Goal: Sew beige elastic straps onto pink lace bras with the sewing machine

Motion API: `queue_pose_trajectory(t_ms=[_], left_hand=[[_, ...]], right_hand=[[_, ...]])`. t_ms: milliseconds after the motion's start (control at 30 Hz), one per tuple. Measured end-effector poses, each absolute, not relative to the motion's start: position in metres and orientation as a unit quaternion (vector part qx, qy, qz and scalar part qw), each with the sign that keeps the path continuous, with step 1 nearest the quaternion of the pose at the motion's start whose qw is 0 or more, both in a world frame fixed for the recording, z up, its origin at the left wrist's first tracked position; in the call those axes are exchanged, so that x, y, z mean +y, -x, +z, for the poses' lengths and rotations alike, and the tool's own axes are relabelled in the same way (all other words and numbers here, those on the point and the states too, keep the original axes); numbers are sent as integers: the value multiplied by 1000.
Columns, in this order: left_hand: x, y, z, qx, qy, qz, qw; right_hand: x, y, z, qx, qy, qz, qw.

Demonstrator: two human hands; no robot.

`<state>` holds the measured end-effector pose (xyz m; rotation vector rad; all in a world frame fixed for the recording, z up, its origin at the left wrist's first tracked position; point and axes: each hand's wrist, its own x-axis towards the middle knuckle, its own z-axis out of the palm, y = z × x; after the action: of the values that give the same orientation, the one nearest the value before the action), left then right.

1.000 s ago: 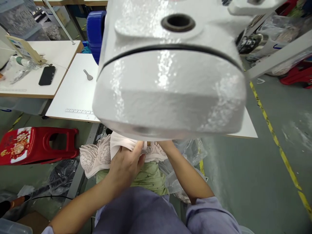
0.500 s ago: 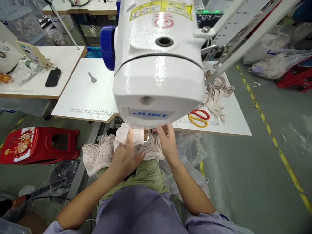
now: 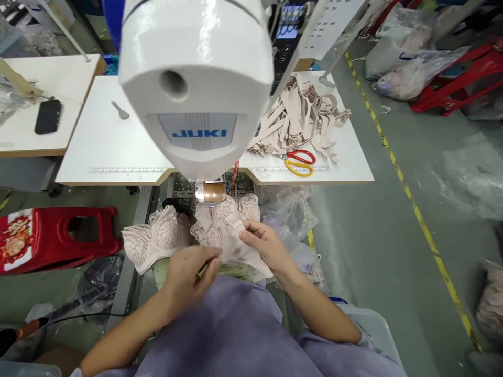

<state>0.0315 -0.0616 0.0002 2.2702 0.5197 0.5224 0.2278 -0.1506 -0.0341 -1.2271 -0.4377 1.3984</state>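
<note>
A beige lace bra [image 3: 214, 235] lies over my lap, under the head of the sewing machine [image 3: 196, 94]. My right hand [image 3: 271, 250] pinches its sheer back band beside a small pale strip at the band's end. My left hand [image 3: 190, 277] is curled, slightly blurred, with thumb and fingertips together at the left edge of that sheer band. Just above the bra, the machine's metal and copper-coloured sewing end [image 3: 212, 192] shows, with no fabric in it. More stacked beige lace bra cups [image 3: 157, 238] rest to the left of my hands.
Scissors with red and yellow handles [image 3: 301, 162] lie on the white table [image 3: 346, 170], before a heap of beige fabric strips [image 3: 294, 112]. A small grey tool [image 3: 120, 110] is at left. A red stool [image 3: 58, 238] stands on the floor; plastic bags [image 3: 288, 209] hang below the table.
Both hands have drawn the bra away from the machine's sewing end, down toward my lap. My right hand now grips the back band. The view has shifted, uncovering more fabric strips.
</note>
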Motion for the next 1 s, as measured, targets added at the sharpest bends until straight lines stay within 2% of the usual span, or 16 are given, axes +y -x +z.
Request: queue_pose_trajectory(t_ms=[67,167,233,300,367,433,500,567,700,867,1000], left_hand=[[-51,-36,13,159,-890,266,334],[-44,-48,20,86,-926,203,307],[-41,-54,15,128,-943,109,286],[-36,-57,4,240,-924,42,294],[-31,-57,-10,322,-850,-14,417],[-26,-55,-24,331,-700,-44,631],[-24,-52,-35,305,-549,-42,777],[-26,-48,-41,305,-487,-10,818],[-32,-39,-36,308,-554,57,771],[-36,-37,-21,325,-674,105,655],[-38,-38,-20,330,-714,120,606]], right_hand=[[-150,-228,-27,-249,507,624,540],[-147,-225,-17,-404,536,577,465],[-146,-221,-15,-524,596,461,397],[-145,-217,-21,-621,648,292,331],[-144,-213,-32,-671,663,143,298],[-142,-212,-46,-684,657,55,313],[-140,-212,-56,-686,641,28,344],[-139,-212,-60,-672,638,42,373],[-143,-208,-57,-599,676,43,427],[-140,-198,-51,-583,698,93,405],[-138,-195,-47,-564,706,128,408]])
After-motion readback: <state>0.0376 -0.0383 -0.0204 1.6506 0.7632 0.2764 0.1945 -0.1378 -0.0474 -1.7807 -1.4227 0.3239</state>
